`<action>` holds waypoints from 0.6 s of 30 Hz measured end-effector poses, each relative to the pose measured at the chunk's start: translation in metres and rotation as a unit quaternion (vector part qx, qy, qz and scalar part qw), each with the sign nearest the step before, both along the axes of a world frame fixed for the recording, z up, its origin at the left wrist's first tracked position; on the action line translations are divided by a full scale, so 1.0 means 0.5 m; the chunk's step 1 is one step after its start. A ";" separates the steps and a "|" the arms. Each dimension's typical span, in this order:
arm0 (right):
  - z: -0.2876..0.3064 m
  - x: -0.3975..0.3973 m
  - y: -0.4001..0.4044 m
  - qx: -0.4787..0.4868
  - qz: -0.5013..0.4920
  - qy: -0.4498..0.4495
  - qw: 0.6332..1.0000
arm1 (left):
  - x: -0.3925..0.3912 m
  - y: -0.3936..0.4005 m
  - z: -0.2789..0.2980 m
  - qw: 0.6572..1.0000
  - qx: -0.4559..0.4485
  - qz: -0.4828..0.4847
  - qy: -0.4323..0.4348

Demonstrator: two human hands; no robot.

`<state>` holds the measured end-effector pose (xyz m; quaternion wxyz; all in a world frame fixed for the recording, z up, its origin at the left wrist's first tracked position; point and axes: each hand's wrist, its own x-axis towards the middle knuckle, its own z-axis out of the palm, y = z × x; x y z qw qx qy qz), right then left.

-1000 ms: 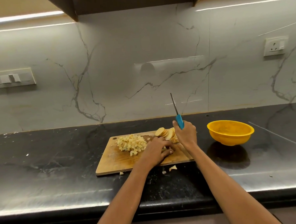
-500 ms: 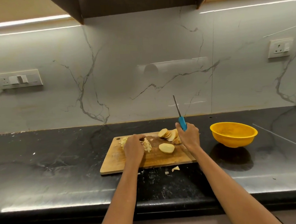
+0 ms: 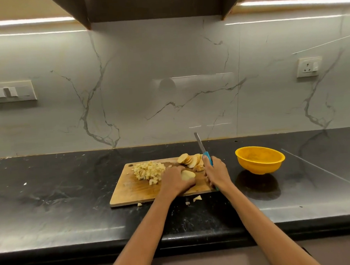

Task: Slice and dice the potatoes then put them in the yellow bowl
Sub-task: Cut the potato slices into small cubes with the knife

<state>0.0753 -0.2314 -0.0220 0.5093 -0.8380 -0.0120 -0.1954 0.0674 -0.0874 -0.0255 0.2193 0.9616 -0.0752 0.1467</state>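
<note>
A wooden cutting board (image 3: 132, 192) lies on the black counter. A heap of diced potato (image 3: 148, 170) sits on its left half, and a fan of potato slices (image 3: 189, 161) leans at its far edge. My left hand (image 3: 175, 182) grips a single potato slice (image 3: 188, 175) near the board's middle. My right hand (image 3: 218, 173) grips a knife (image 3: 204, 151) by its blue handle, blade pointing up and away. The yellow bowl (image 3: 260, 160) stands to the right of the board and looks to hold nothing.
A few potato scraps (image 3: 197, 198) lie on the counter just in front of the board. The marble wall rises behind, with a socket (image 3: 308, 67) at the right and a switch plate (image 3: 10, 92) at the left. The counter's front edge runs below my forearms.
My left hand moved from the diced heap back right and took hold of the lone slice in the board's middle. The knife hand stayed about where it was.
</note>
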 end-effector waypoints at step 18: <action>0.021 -0.168 0.036 -0.190 0.030 0.217 0.957 | -0.024 0.048 -0.011 0.996 -0.064 -0.065 0.019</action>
